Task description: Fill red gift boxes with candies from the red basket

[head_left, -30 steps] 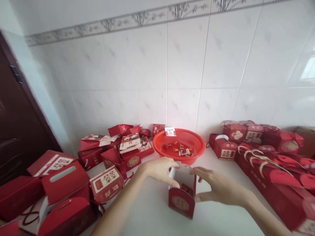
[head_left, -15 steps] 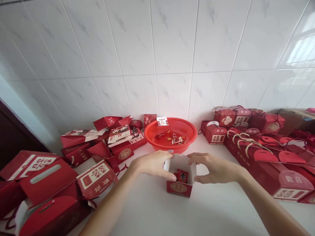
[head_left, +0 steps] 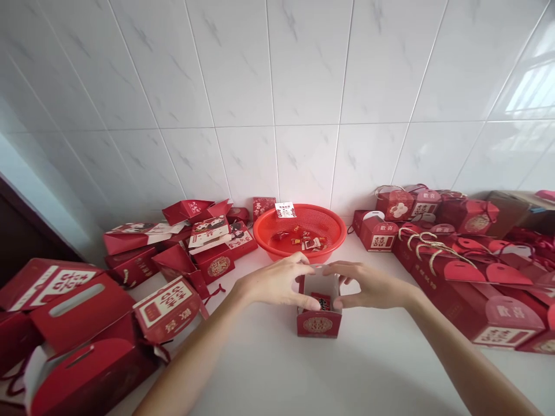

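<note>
A small red gift box [head_left: 318, 327] with a gold emblem on its front stands upright on the white tabletop, its top open. Inside lie red wrapped packets [head_left: 321, 300] with black lettering, partly hidden by my fingers. My left hand [head_left: 280, 284] holds the box's left side, thumb at the front and fingers curled toward the back. From the right, my right hand [head_left: 368, 285] grips the other side in the same way. Just behind the box sits an orange-red plastic basket [head_left: 264, 241], with several small wrapped sweets [head_left: 306, 240] in it.
Several red boxes [head_left: 169, 309] lie in a loose heap on the left, some with flaps up. At the right, rows of closed red boxes [head_left: 451, 289] with rope handles [head_left: 433, 245] are packed together. A white tiled wall [head_left: 303, 75] closes off the back.
My hands have drawn closer together around the top of the box, both thumbs nearer its front corners. The box has turned slightly and now faces me more squarely.
</note>
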`<state>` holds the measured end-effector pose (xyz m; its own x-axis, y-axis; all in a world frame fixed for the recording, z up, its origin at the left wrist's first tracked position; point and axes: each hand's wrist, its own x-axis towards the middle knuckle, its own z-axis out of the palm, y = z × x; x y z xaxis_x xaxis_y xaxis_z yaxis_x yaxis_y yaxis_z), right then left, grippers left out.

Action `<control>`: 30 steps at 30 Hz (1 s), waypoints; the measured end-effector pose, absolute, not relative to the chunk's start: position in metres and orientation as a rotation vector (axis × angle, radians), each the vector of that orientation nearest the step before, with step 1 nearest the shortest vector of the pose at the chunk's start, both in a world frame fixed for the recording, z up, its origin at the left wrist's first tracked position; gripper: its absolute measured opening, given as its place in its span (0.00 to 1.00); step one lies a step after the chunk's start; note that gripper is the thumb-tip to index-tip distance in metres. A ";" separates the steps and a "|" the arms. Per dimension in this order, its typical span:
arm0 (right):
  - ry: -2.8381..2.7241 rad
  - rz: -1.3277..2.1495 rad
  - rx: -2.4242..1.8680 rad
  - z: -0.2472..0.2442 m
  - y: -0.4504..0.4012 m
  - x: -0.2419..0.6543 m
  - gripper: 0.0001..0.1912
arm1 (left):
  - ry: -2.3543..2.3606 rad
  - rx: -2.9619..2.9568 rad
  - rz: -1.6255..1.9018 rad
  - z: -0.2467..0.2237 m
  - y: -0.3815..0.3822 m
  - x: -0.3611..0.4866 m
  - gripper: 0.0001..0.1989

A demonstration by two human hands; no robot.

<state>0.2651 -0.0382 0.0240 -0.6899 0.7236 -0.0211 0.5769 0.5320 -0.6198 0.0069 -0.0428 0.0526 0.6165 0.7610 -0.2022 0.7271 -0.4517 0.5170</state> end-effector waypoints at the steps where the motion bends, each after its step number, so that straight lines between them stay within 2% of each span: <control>1: -2.525 0.910 -1.095 0.022 -0.038 0.263 0.37 | 1.154 2.274 0.084 0.051 -0.043 0.009 0.43; 11: -2.519 0.860 -1.114 0.009 -0.039 0.251 0.40 | 1.101 2.264 0.069 0.043 -0.041 0.013 0.47; 14: -2.518 0.843 -1.071 0.007 -0.039 0.249 0.41 | 1.113 2.273 0.036 0.045 -0.043 0.010 0.52; 17: -2.479 0.816 -0.972 0.002 -0.037 0.247 0.38 | 1.128 2.254 0.042 0.046 -0.044 0.010 0.55; 24: -2.341 0.715 -0.940 -0.019 -0.032 0.247 0.14 | 1.159 2.292 0.146 0.041 -0.040 0.015 0.34; 30: -2.168 0.819 -0.907 -0.024 -0.027 0.249 0.13 | 1.146 2.325 0.205 0.039 -0.040 0.017 0.30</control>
